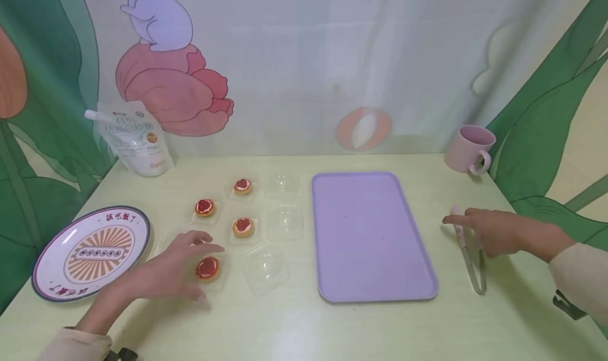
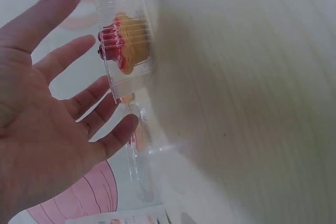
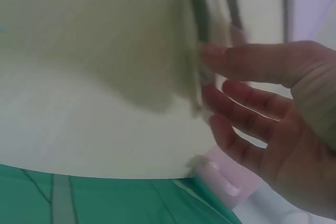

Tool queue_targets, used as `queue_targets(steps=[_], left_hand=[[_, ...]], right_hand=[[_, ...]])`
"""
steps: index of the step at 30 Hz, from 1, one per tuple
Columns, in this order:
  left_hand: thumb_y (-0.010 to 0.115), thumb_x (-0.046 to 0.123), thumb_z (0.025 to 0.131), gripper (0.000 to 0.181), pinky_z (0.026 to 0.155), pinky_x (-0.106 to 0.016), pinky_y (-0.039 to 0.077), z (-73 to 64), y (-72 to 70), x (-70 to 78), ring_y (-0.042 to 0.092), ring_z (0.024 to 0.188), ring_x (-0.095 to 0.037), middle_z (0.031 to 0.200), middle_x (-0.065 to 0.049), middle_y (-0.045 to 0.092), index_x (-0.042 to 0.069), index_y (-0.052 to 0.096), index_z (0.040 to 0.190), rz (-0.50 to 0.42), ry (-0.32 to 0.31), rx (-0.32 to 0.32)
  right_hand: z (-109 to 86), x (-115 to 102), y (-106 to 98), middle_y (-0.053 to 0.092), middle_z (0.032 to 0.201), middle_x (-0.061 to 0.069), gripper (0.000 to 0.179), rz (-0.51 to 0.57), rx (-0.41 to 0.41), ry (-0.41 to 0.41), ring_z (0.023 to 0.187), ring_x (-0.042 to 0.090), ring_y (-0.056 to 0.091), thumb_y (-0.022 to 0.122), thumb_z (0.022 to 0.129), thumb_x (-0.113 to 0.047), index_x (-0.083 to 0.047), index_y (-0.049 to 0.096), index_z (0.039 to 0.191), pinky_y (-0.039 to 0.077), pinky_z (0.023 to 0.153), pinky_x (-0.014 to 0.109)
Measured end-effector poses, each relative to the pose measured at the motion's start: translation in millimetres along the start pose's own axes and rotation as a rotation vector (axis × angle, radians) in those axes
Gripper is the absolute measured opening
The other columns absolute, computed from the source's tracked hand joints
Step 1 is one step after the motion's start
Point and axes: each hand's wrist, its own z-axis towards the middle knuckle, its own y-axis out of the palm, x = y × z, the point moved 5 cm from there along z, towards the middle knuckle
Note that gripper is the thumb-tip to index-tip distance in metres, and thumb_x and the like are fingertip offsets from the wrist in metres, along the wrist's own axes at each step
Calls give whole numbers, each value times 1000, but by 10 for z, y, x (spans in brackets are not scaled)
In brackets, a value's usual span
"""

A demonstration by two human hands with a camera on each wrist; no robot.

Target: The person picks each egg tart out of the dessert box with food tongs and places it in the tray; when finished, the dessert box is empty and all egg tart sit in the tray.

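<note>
My left hand [image 1: 166,271] is spread around a small red-topped tart [image 1: 208,268] in a clear plastic box. In the left wrist view its fingers are loosely extended beside the clear box [image 2: 128,85], with the tart [image 2: 131,43] inside; they do not grip it. At the right, my right hand [image 1: 499,231] holds a pair of metal tongs [image 1: 470,266] with pale ends. In the right wrist view the thumb and fingers [image 3: 247,106] of that hand pinch the blurred tongs [image 3: 197,9].
More tarts [image 1: 243,227] sit in open clear boxes, with domed lids [image 1: 266,266] to their right. A purple tray [image 1: 370,234] lies mid-table. A patterned plate [image 1: 138,229] is at left, a white pouch [image 1: 142,144] at back left, a pink mug [image 1: 463,152] at back right.
</note>
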Motion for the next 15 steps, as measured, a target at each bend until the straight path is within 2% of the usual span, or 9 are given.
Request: queue_targets(steps=[6,12,15], left_hand=[[95,34,60,80,94,-48,45,-9,-43,54,47,118,-32,128,-11,52,15,63,131,41,20,31],[95,31,60,80,95,-49,45,3,-58,54,48,117,-32,126,-10,53,14,62,131,35,13,28],[95,30,60,80,96,-49,44,3,-57,51,48,117,-31,126,-10,53,14,62,131,28,3,23]], right_hand=[[-17,24,90,58,92,4,75,-130,94,-2,64,12,45,69,65,19,-16,57,129,38,49,24],[-47,40,130,55,88,-6,66,-173,186,-53,60,8,44,66,64,23,-20,60,114,35,50,23],[-29,49,169,53,85,-8,60,-214,215,-80,59,7,43,66,67,22,-22,58,106,37,52,23]])
